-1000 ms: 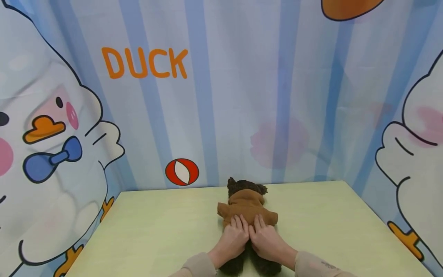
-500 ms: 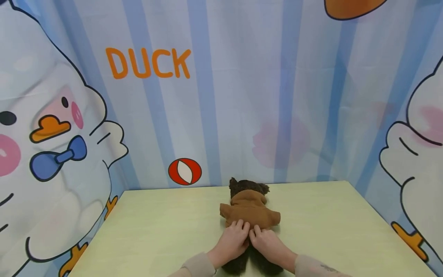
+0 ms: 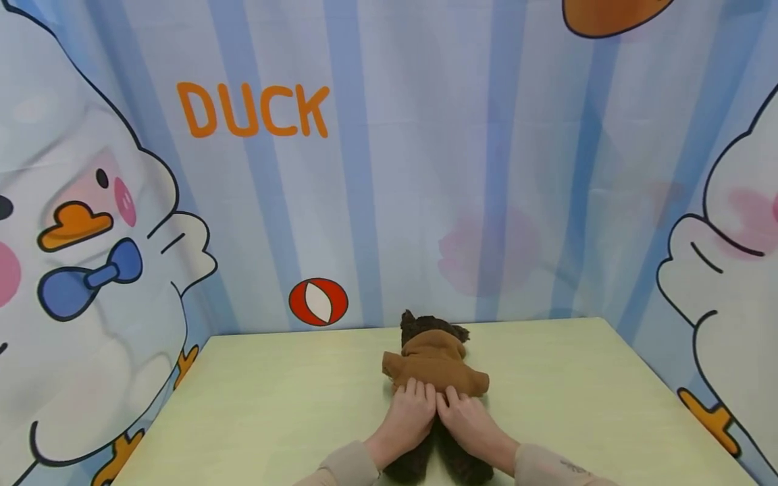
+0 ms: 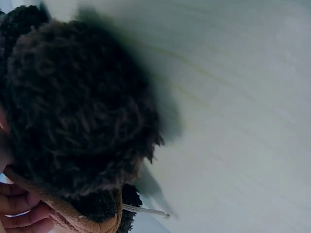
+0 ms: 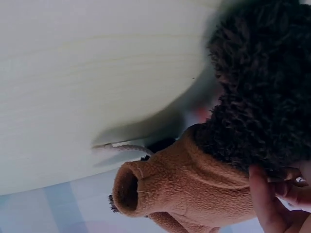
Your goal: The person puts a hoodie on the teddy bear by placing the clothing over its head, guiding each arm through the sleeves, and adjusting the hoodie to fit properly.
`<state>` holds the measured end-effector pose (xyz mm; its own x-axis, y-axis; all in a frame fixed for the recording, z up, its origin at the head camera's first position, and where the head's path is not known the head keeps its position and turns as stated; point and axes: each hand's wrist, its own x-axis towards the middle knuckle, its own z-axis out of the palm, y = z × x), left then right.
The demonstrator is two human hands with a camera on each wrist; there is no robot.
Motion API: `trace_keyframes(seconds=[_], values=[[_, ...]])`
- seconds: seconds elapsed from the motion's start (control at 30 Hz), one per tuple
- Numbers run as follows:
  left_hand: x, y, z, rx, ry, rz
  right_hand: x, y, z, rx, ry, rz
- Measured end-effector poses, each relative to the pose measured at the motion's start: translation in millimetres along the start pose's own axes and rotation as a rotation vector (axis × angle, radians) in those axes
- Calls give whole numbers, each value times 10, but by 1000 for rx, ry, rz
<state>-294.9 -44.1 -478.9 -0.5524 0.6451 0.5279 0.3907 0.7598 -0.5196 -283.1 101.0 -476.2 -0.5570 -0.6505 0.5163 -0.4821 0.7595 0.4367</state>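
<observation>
A dark brown plush toy point(image 3: 428, 326) with two ears lies on the table, its head away from me and its furry legs point(image 3: 413, 462) toward me. It wears a brown fleece hoodie point(image 3: 434, 368). My left hand point(image 3: 408, 417) and right hand point(image 3: 473, 424) sit side by side at the lower hem, fingers curled on the cloth. The left wrist view shows fingers point(image 4: 24, 216) at the hem beside dark fur. In the right wrist view, the thumb and fingers pinch the hem; one sleeve point(image 5: 127, 189) has a hollow opening, and a pale cord point(image 5: 129, 147) sticks out beyond it.
The pale yellow table point(image 3: 292, 398) extends to both sides of the toy. Behind it hangs a blue striped curtain point(image 3: 413, 169) with printed ducks and the word DUCK. The curtain also borders the table on the left and right.
My fingers lay straighter across the lower back of the hoodie; now they are more curled, close to its hem. The toy stays in place, and the head view shifts slightly.
</observation>
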Motion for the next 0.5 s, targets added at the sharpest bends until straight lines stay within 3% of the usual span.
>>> trace_keyframes(seconds=[0.1, 0.2, 0.4, 0.5], values=[[-12, 7, -11, -1, 16, 9, 6, -10, 7, -36, 0, 17], [-30, 17, -4, 15, 16, -24, 7, -27, 11, -73, -11, 39], [-58, -56, 64, 91, 16, -179, 49, -32, -29, 5, -75, 207], [-87, -116, 115, 1, -15, -261, 67, -10, -28, 106, -80, 283]])
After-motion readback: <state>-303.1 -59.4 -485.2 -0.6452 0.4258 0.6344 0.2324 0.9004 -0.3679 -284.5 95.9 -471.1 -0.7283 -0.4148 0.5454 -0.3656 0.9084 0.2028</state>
